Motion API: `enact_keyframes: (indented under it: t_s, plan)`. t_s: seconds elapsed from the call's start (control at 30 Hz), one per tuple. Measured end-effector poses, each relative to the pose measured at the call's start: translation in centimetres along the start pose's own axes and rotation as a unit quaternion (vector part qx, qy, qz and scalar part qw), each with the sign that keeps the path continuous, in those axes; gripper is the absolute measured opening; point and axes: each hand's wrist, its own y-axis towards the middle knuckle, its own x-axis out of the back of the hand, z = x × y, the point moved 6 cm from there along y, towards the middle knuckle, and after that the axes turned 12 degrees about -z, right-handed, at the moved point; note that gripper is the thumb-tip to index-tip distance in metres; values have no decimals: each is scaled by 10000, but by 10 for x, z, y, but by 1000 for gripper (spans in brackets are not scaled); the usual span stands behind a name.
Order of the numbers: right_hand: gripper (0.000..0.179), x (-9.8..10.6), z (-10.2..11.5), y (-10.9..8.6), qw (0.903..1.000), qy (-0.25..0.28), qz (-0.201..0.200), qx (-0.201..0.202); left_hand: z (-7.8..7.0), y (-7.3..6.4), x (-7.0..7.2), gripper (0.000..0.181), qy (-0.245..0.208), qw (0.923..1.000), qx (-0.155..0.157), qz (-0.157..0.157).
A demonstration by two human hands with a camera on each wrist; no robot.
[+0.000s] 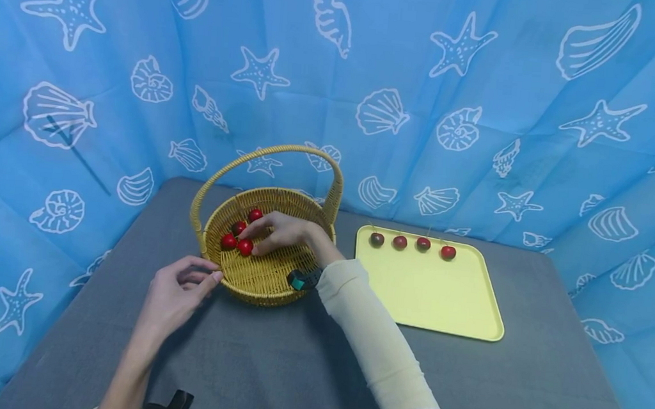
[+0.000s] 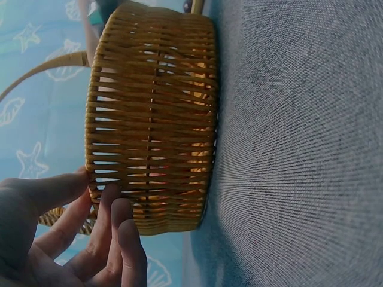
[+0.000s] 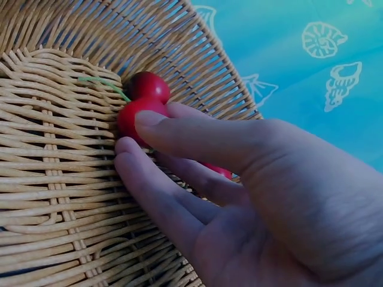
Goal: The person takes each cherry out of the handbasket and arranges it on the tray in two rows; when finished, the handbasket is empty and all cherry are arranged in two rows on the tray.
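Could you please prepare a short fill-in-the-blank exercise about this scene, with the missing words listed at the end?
1. The right hand touches a red cherry inside the woven ____.
2. On the yellow tray lie exactly ____ cherries.
3. In the head view, the tray lies to the ____ of the left hand.
4. The blue curtain is printed with white seashells and white ____.

Missing words: basket; four; right; starfish.

Cream sleeve, black wrist strap
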Motion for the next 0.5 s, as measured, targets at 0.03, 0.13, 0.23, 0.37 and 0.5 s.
enact_keyframes:
  t_s: [0.03, 0.13, 0.23, 0.37, 0.5]
  plan:
    - [46, 0, 1, 0, 10000, -44, 36, 4, 0, 0, 0, 35, 7, 10000, 19, 8]
    - [48, -2, 4, -1, 9995, -153, 246, 91, 0, 1, 0, 35, 27, 10000, 19, 15]
    - [53, -5, 6, -2, 9982, -220, 522, 177, 0, 1, 0, 35, 32, 10000, -2, -3]
    - [54, -8, 10, -3, 9963, -306, 774, 201, -1, 0, 0, 35, 75, 10000, -10, -22]
    - [51, -10, 11, -3, 9969, -329, 714, 87, -1, 0, 0, 38, 128, 9999, 9, -7]
